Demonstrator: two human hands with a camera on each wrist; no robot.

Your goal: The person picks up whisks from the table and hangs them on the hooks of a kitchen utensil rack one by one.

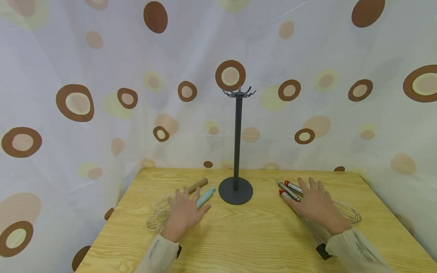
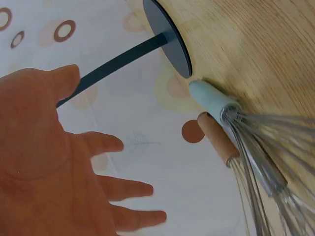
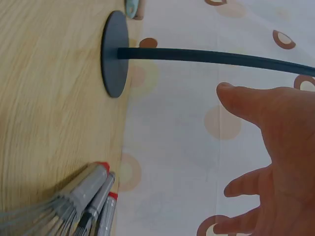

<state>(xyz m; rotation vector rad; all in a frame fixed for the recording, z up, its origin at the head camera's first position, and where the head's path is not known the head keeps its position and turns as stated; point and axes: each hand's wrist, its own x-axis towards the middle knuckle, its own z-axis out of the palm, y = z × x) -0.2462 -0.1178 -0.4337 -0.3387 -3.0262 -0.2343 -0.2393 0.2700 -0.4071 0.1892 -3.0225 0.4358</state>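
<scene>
Black from its round base to its ring of upturned hooks, a slim stand point(image 1: 238, 136) rises upright from the pale wood desk point(image 1: 239, 235), with nothing hanging on it. Left of the stand lie several whisks: one has a pale blue handle point(image 1: 206, 197), its tip toward the base; another, a little behind it, has a brown wooden handle point(image 1: 198, 185); the left wrist view also shows a steel handle point(image 2: 263, 169) beside them. Their wire loops spread away from the stand. Nearer the person than the stand and to its left, the left hand point(image 1: 184, 214) is spread wide above these whisks, holding nothing. Right of the stand, three silver handles point(image 1: 293, 187) lie close together, two with red ends, their wires trailing toward the person. Above them the right hand point(image 1: 317, 206) is likewise spread wide and holds nothing. Behind the stand hangs a whitish cloth point(image 1: 191, 38) printed with brown, peach and yellow circles.
</scene>
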